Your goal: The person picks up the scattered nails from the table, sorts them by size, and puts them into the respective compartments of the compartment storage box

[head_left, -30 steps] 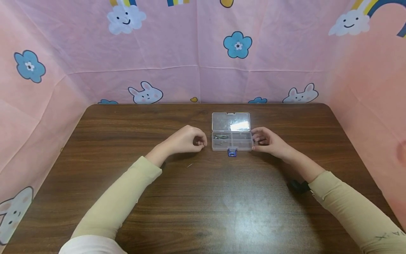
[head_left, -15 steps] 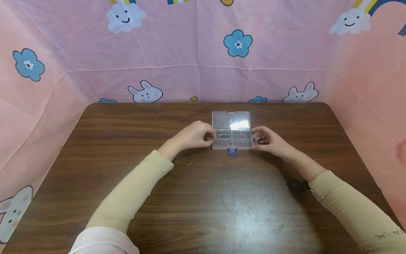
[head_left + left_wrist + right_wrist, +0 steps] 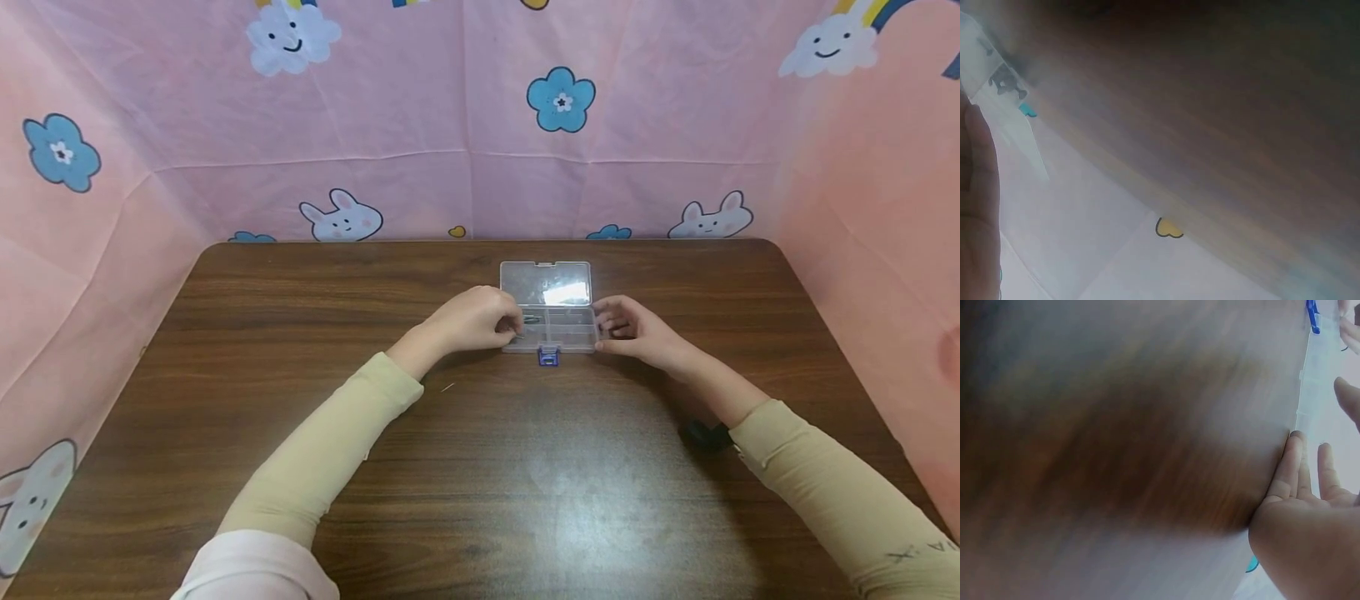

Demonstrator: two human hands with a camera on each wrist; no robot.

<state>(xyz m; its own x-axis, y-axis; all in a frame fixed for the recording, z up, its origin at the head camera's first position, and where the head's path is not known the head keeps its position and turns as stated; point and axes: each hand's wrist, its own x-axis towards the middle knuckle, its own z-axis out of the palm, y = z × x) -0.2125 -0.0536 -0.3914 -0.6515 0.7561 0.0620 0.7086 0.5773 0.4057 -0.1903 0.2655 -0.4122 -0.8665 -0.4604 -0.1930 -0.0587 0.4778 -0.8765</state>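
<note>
A clear plastic compartment box (image 3: 572, 336) stands with its lid raised at the back and a blue latch (image 3: 549, 357) at its front. Thin dark metal pieces (image 3: 532, 319) lie in its back left compartment. My left hand (image 3: 477, 317) reaches over the box's left end, its fingers curled with the tips down at the left compartments. Whether something is between them I cannot tell. My right hand (image 3: 640, 335) holds the box's right end, thumb near the front corner and a finger near the back. In the right wrist view its fingers (image 3: 1290, 461) touch the box's end.
One thin needle-like piece (image 3: 447, 387) lies on the brown wooden table (image 3: 420, 500), in front and to the left of the box. A pink patterned cloth (image 3: 420, 108) hangs behind the table and along both sides. A dark object (image 3: 707, 435) is under the right forearm.
My left hand has moved right, from beside the box to over its left compartments. The right hand and the box have stayed in place.
</note>
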